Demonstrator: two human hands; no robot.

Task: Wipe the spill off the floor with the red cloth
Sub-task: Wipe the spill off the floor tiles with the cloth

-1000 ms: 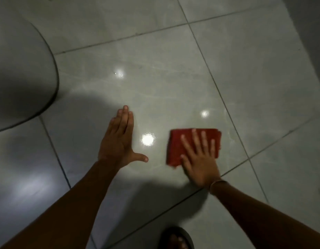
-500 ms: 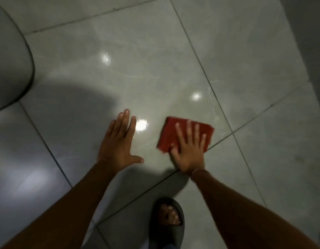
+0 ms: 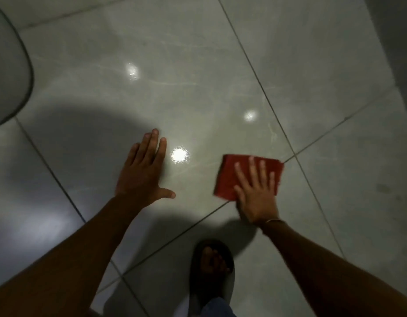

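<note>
The folded red cloth (image 3: 230, 177) lies flat on the glossy grey tiled floor (image 3: 198, 65), just left of where two grout lines cross. My right hand (image 3: 255, 191) presses down on it with fingers spread, covering its near right part. My left hand (image 3: 144, 172) rests flat on the tile to the left, fingers together, thumb out, holding nothing. Faint wet streaks shine on the tile between and beyond the hands; the spill's outline is hard to tell among the light reflections.
A grey rounded object (image 3: 8, 65) fills the left edge. My foot in a dark sandal (image 3: 211, 271) stands on the tile below the hands. A dark wall strip (image 3: 401, 42) runs along the right edge.
My right hand has slid the red cloth to the right, toward the grout crossing. The left hand stays planted. The view has dropped, bringing my sandalled foot into sight.
</note>
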